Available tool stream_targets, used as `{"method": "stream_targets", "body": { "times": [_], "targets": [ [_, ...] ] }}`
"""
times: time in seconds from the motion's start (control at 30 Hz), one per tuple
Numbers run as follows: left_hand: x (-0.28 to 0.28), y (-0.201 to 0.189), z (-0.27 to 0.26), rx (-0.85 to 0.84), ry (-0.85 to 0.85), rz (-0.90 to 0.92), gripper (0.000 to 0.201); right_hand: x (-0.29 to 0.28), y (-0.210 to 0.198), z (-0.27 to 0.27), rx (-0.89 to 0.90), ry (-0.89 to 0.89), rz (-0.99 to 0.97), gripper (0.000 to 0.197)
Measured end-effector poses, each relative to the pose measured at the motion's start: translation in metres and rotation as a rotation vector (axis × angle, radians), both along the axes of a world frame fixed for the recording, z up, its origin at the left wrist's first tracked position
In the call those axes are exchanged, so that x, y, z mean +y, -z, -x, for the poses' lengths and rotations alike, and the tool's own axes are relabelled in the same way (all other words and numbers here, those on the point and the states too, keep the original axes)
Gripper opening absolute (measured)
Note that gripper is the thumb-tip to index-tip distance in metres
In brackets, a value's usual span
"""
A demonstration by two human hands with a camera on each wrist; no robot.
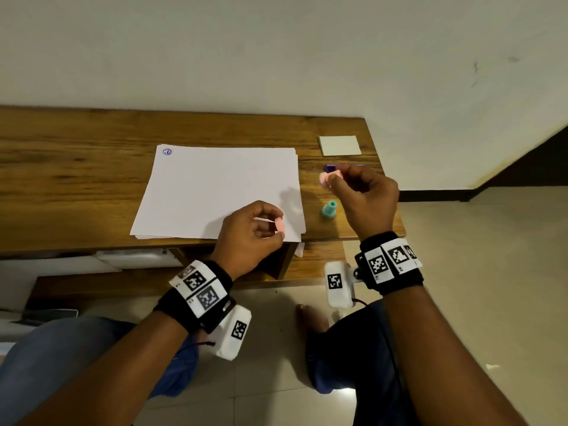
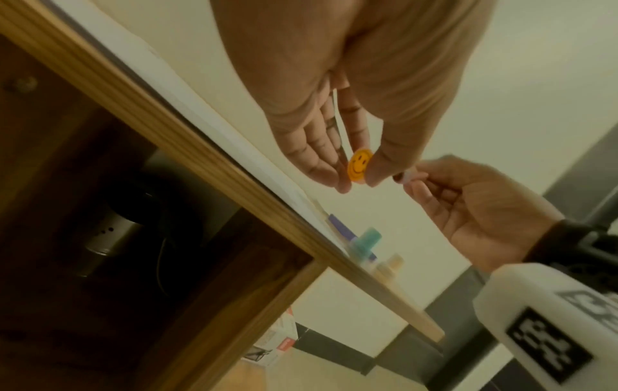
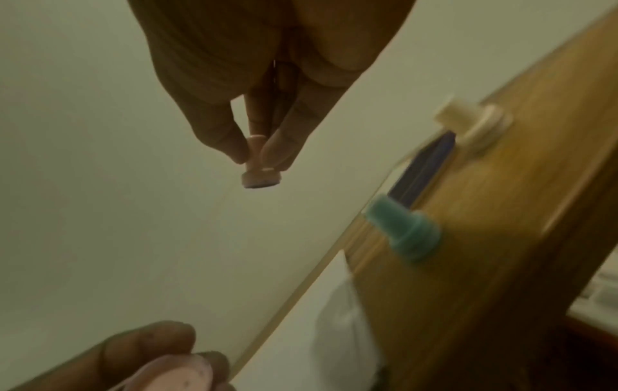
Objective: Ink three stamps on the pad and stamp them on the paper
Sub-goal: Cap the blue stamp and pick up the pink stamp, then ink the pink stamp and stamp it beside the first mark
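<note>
Pink stamp uncapped, ink pad next.

Paper point(image 1: 215, 186) carried one blue mark at its far-left corner. Left hand point(image 1: 252, 232) pinched the smiley-faced cap point(image 2: 359, 166) between thumb and fingertips above the paper's near edge. Right hand point(image 1: 365, 195) pinched the pink stamp point(image 3: 259, 169) by its stem, face down, just short of the purple ink pad point(image 1: 332, 167). Teal stamp point(image 1: 329, 209) stood beside the paper. Best pressed flat, lightly.

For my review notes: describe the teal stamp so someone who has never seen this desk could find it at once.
Start at the wooden desk and the stack of white paper on it. Just off the paper's right edge, near the desk's front, the teal stamp stands alone on the wood, below the right hand. It is the only teal one: the pink stamp is held in that hand, and the cream stamp stands farther back.
</note>
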State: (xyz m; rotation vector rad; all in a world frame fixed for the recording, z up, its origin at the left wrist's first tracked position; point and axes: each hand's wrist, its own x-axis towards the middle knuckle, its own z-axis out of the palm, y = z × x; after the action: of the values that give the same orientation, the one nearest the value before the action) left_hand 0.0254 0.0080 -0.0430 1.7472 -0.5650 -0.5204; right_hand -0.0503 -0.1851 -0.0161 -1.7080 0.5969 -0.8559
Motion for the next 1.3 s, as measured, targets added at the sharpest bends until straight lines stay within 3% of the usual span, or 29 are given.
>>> {"method": "stream_targets", "body": {
  "times": [0.27,0.43,0.57,0.9,1.1,1.3],
  "targets": [
    [-0.083,0.007,0.041,-0.196,0.146,-0.064,0.034,-0.048,0.008,0.035,0.061,0.159,0.096,0.026],
    [-0.129,0.03,0.051,-0.256,0.097,-0.168,0.013,-0.062,0.008,0.051,0.087,0.233,0.123,0.019],
    [-0.146,0.039,0.055,-0.413,0.037,-0.209,0.011,-0.069,0.011,0.054,0.142,0.222,0.12,0.019],
    [-0.145,0.035,0.056,-0.536,0.035,-0.252,0.036,-0.067,0.01,0.05,0.192,0.207,0.108,0.024],
    [-0.112,0.013,0.058,-0.517,0.082,-0.232,0.02,-0.064,0.008,0.052,0.229,0.182,0.092,0.029],
    [-0.089,-0.015,0.013,-0.4,0.016,-0.246,0.015,-0.059,0.007,0.049,0.154,0.172,-0.094,0.026]
  ]
}}
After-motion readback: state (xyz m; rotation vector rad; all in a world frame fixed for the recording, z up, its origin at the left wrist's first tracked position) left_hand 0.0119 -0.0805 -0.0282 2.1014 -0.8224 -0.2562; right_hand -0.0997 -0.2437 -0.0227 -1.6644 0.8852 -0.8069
